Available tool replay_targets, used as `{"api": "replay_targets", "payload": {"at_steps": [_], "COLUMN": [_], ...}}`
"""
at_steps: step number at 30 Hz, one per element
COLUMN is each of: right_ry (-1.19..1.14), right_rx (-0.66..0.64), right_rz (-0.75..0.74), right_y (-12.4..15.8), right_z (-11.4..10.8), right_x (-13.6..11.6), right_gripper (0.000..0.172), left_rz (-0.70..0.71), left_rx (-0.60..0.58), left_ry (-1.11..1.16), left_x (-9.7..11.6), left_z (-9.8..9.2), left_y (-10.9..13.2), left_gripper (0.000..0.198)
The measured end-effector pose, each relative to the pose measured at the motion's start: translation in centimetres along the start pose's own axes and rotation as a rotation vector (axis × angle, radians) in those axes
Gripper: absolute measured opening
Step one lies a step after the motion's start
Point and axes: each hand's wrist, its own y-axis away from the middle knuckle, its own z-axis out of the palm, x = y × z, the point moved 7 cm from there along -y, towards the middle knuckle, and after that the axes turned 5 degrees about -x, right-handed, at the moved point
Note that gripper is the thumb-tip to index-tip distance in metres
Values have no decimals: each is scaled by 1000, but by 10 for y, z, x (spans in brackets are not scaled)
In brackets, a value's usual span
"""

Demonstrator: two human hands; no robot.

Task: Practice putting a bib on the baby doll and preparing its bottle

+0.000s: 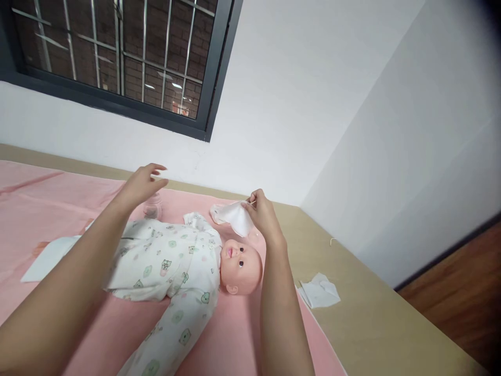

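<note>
A baby doll (168,261) in a white bear-print outfit lies on its back on a pink sheet (235,334), head to the right. Beyond its head, my right hand (263,211) pinches a thin white tissue (238,216), which hangs from the fingertips. A short pale stick-like edge shows at the pinch; I cannot make out what it is. My left hand (143,185) is raised over the doll's far side, thumb and fingers apart, holding nothing. Below it stands a clear jar (153,208), partly hidden by the wrist. My left forearm covers part of the doll's lower body.
A crumpled white tissue (320,291) lies on the wooden surface (352,324) right of the sheet. Near the doll's legs is a flat white pad (47,261). Behind the bed rises a white wall (266,130) with a barred window (129,57).
</note>
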Motion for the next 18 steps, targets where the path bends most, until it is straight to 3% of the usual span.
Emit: {"api": "replay_targets", "payload": {"at_steps": [3, 6, 11, 14, 18], "right_ry": [6, 9, -82, -133, -180], "right_rx": [-1, -7, -9, -40, -140], "right_rz": [30, 72, 111, 113, 135], "right_y": [-1, -1, -1, 0, -1], "right_z": [-3, -3, -1, 3, 13], "right_x": [16, 29, 35, 34, 40], "right_gripper": [13, 11, 10, 2, 15], "left_rz": [-177, -264, -263, -225, -146], "left_rx": [-73, -138, -181, -199, -208], "left_ry": [-136, -211, -242, -237, -204], "left_x": [-39, -62, -74, -84, -98], "left_z": [-1, 3, 9, 14, 24], "left_y": [-13, -18, -22, -26, -34], "left_gripper": [60, 62, 55, 59, 62]}}
